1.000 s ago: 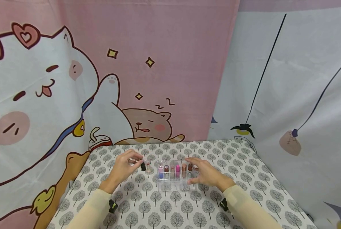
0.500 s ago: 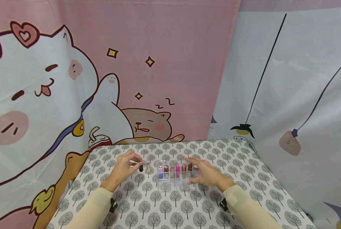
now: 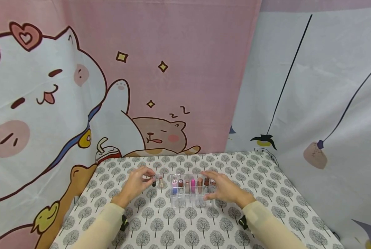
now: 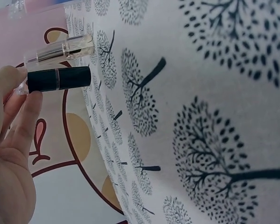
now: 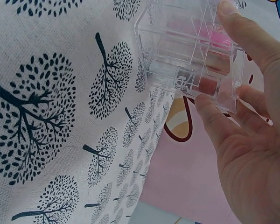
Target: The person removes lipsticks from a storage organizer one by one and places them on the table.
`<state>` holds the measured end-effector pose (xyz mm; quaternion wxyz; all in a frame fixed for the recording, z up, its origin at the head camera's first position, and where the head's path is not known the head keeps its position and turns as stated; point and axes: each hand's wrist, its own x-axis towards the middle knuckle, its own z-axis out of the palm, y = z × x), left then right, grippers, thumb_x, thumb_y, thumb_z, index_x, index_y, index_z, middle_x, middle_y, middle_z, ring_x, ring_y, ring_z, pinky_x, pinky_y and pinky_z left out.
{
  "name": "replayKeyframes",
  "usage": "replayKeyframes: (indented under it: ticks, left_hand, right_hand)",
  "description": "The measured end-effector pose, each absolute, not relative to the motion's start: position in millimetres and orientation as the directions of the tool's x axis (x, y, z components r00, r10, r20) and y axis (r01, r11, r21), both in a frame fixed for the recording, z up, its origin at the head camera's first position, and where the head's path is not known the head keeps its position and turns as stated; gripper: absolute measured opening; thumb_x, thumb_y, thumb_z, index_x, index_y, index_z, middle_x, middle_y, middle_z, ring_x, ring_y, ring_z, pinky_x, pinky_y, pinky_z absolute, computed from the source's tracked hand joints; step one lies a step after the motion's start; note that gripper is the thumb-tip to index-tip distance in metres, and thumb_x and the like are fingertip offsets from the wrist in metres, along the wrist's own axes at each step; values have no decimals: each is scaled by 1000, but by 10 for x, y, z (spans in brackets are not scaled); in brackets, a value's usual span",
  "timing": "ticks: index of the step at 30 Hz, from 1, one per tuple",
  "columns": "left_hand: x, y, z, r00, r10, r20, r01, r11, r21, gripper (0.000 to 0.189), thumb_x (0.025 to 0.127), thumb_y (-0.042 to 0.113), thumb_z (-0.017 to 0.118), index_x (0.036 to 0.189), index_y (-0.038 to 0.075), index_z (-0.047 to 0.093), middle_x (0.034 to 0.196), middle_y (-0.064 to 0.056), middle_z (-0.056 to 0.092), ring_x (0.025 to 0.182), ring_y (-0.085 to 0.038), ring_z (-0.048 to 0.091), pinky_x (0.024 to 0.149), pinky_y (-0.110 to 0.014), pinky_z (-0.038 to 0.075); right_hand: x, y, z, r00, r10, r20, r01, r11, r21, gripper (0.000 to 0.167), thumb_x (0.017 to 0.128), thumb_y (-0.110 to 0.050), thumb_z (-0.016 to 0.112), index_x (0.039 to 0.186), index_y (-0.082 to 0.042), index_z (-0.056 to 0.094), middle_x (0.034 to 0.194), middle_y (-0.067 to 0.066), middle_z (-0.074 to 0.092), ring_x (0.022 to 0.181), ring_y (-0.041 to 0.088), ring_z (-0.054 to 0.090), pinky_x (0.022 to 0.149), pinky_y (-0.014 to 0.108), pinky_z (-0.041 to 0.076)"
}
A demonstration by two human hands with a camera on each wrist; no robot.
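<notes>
My left hand (image 3: 138, 181) pinches the top end of a black lipstick tube (image 4: 60, 78) with a thin silver ring. The tube stands upright, its bottom right at the cloth. Just right of it in the head view stands a clear lipstick tube (image 3: 161, 182) with a pinkish top. A clear plastic lipstick organizer (image 3: 179, 202) sits to the right, its back row filled with several lipsticks, including a bright pink lipstick (image 3: 193, 185) and a brown one (image 3: 206, 182). My right hand (image 3: 224, 186) grips the organizer's right side, thumb at the front and fingers behind.
A white tablecloth (image 3: 179, 224) printed with grey trees covers the table. Behind it hangs a pink cartoon cat curtain (image 3: 188, 69), and a pale curtain (image 3: 285, 86) hangs along the right. The organizer's front compartments show no lipsticks.
The black lipstick tube has gone from tilted to upright and down to the cloth, slightly left of where it was. My right hand keeps its grip on the organizer.
</notes>
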<state>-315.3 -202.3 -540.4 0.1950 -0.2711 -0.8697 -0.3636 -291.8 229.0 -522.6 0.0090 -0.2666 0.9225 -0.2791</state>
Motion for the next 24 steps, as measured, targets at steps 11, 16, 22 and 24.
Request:
replayKeyframes:
  ticks: [11,16,22,24]
  left_hand:
    - [-3219,-1993,-5490,-828,297,476,547,617,566,23,95,-5,92,113,2,81,112,-12,83,107,-33,86,90,-24,74]
    - [-3228,-1983,-5490,-839,283,464,529,619,580,21,96,-4,92,113,3,81,112,-11,83,107,-31,86,90,-24,74]
    - [-3236,-1987,-5503,-863,260,433,493,623,608,21,98,-4,90,115,5,82,114,-9,81,108,-30,86,93,-29,75]
    - [-3239,-1986,-5501,-871,256,419,481,620,620,23,98,-4,90,117,5,82,116,-10,81,109,-31,86,95,-32,75]
  right_hand:
    - [-2925,2298,-5245,-857,-497,135,-486,695,-529,112,84,-46,103,177,-14,49,185,16,47,173,52,41,140,76,35]
    - [-2917,2292,-5236,-860,-493,134,-482,697,-531,111,85,-44,103,177,-13,49,185,16,47,173,52,40,140,77,35]
    - [-2896,2287,-5226,-864,-488,128,-475,701,-532,111,84,-44,104,177,-17,49,185,15,46,174,51,39,140,77,34]
    - [-2890,2287,-5219,-865,-485,125,-471,703,-533,111,83,-43,104,177,-18,49,185,14,46,174,51,38,140,76,34]
